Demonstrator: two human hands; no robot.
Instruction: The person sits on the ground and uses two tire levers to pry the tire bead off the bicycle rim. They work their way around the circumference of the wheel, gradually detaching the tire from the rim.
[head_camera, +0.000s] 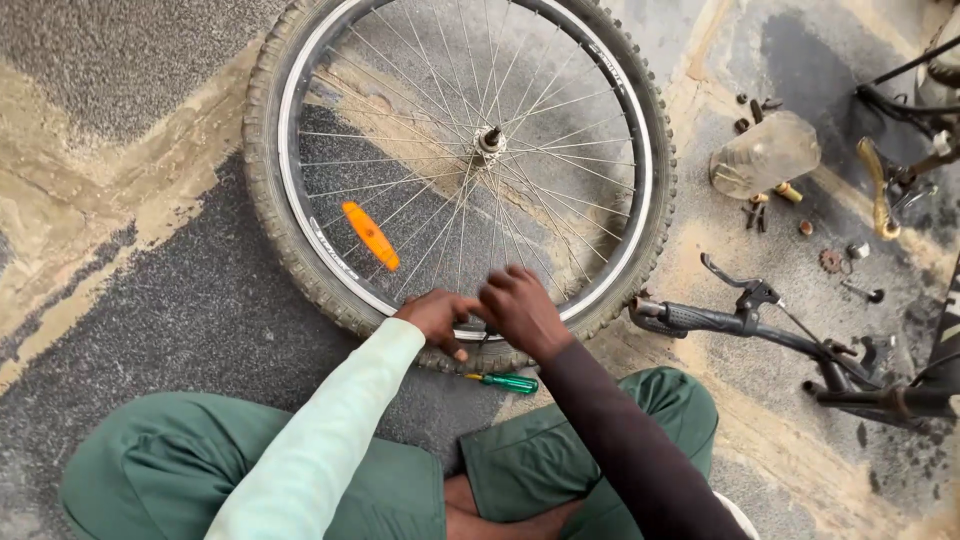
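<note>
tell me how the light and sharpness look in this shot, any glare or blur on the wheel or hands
Head view: soft, even daylight with only faint shadows; the knobby black bicycle wheel with silver rim is sharp, spokes crisp, mild sheen on the rim but no harsh glare; left hand and right hand look slightly soft; the wheel bulges a little from wide-angle distortion; the green-handled screwdriver is clear.

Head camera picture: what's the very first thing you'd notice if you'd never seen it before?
The big bicycle wheel lying flat on the ground fills the upper middle, with shiny spokes and an orange reflector on its left side. At its near edge, the left hand and right hand press together on the knobby tyre, and a green-handled screwdriver lies just beneath them. To the right, black handlebars rest on the ground.
</note>
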